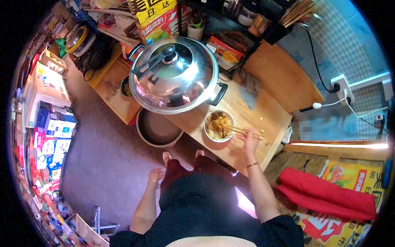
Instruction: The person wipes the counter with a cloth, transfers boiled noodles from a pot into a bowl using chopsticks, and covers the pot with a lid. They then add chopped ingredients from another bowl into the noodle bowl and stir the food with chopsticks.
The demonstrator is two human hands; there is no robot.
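Observation:
My right hand is closed around a pair of wooden chopsticks, whose tips reach into a white bowl on the wooden table. Pieces of brownish-yellow food fill the bowl. Beside my thigh hangs my left hand, holding nothing, its fingers loosely apart. Behind the bowl stands a big steel wok under a shiny domed lid with a glass window. A pair of tongs appears to lie across the lid near its black knob.
A round basin is on the floor below the table edge. A wooden board leans at the back, near a power strip with cords. A rolled red cloth lies at right. Stacked boxes line the left.

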